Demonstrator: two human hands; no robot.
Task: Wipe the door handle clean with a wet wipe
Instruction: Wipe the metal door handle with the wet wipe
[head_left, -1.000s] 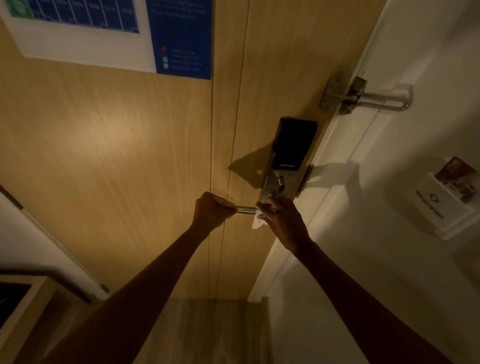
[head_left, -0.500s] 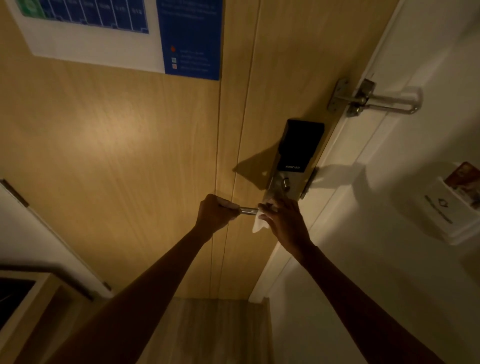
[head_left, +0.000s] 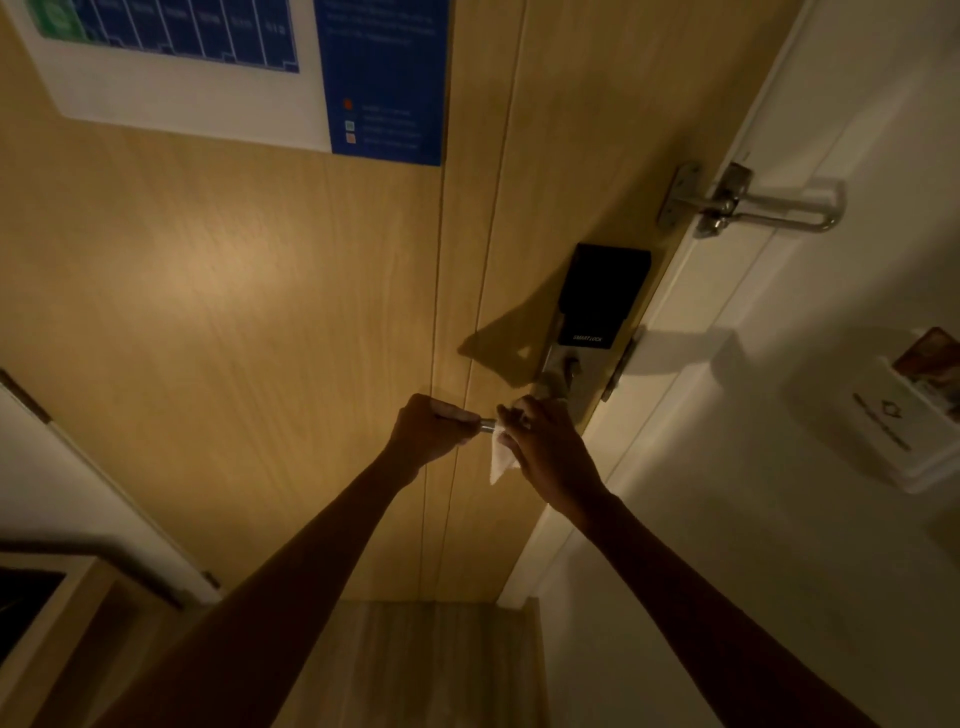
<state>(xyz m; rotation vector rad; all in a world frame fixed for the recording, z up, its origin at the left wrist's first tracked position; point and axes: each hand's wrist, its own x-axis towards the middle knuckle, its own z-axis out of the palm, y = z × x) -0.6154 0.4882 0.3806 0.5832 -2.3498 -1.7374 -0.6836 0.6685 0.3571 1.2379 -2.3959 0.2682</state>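
We are partway through the wipe, as far as we can judge; our left hand (head_left: 428, 434) is clenched round the free end of the silver metal lever door handle (head_left: 487, 427), steadying it, while our right hand (head_left: 545, 449) grasps the white crumpled wet wipe (head_left: 501, 457) against the stretch nearer the black-and-silver lock plate (head_left: 597, 306); a loose corner of the wipe hangs below the right fingers (head_left: 511, 418); only a short bare bit of handle shows between the two sets of fingers; the part under the left fingers looks unreached, so we judge that end remains, and the handle's base by the plate is hidden behind the right hand; whether it is clean we cannot tell in this dim light.
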